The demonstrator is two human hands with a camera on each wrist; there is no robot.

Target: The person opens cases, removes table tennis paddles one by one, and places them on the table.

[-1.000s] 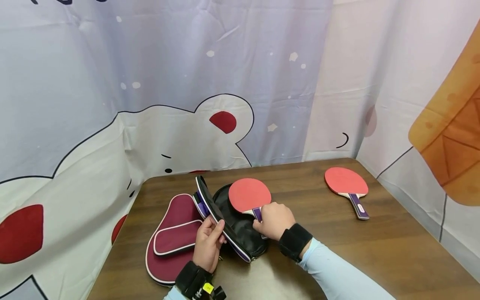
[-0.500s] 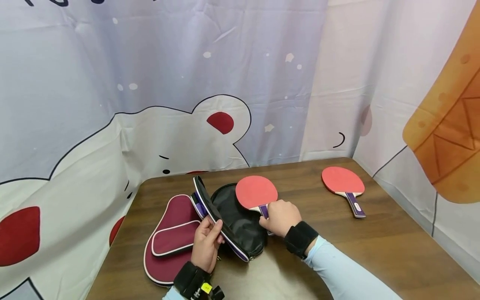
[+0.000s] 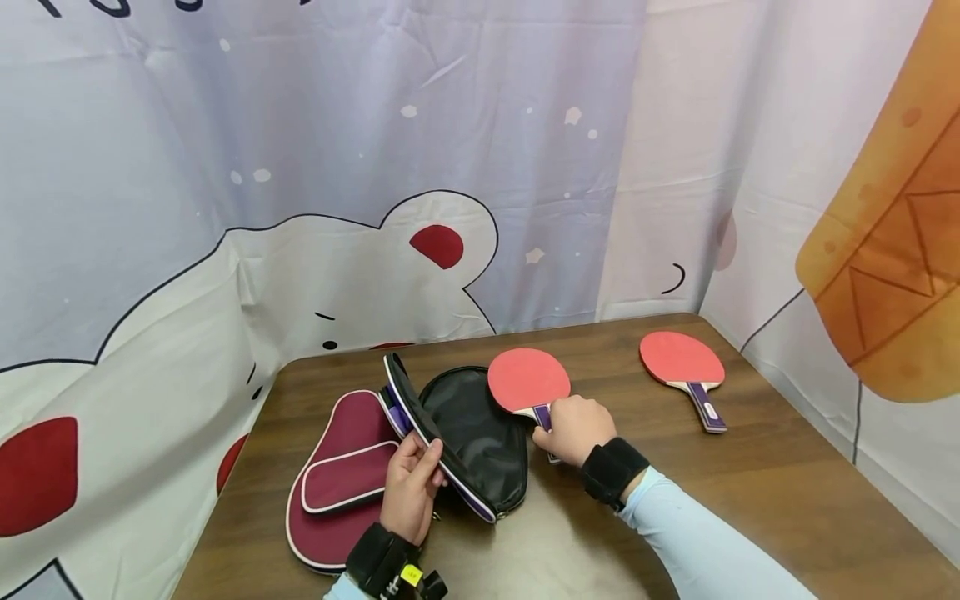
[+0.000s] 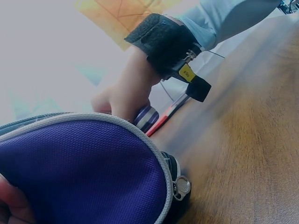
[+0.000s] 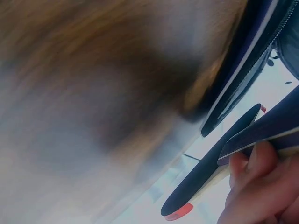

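At the far left of the wooden table [image 3: 750, 500] lies a maroon paddle case [image 3: 341, 479], flat and zipped, with white piping. Its right edge touches the black-and-purple paddle case [image 3: 465, 442], which lies unzipped just beside it.

My left hand [image 3: 408, 487] pinches the raised upper flap of the black-and-purple case, thumb on one side and fingers curled on the other, holding the flap tilted up toward the left. The black lining of the lower half is exposed. In the left wrist view the purple outer fabric fills the lower frame, and the zipper pull hangs at the case edge, near the table surface.

My right hand [image 3: 573, 429] is clamped on the purple handle of a red paddle [image 3: 528, 379]. The red blade sits at the right rim of the open case, overlapping its edge; I cannot tell whether it touches the lining. In the right wrist view my fingertips [image 5: 245, 170] wrap the handle.

Well apart, toward the far right corner, a second red paddle [image 3: 682, 358] lies flat on the table, handle pointing toward me. A printed cloth backdrop [image 3: 300, 208] surrounds the table.
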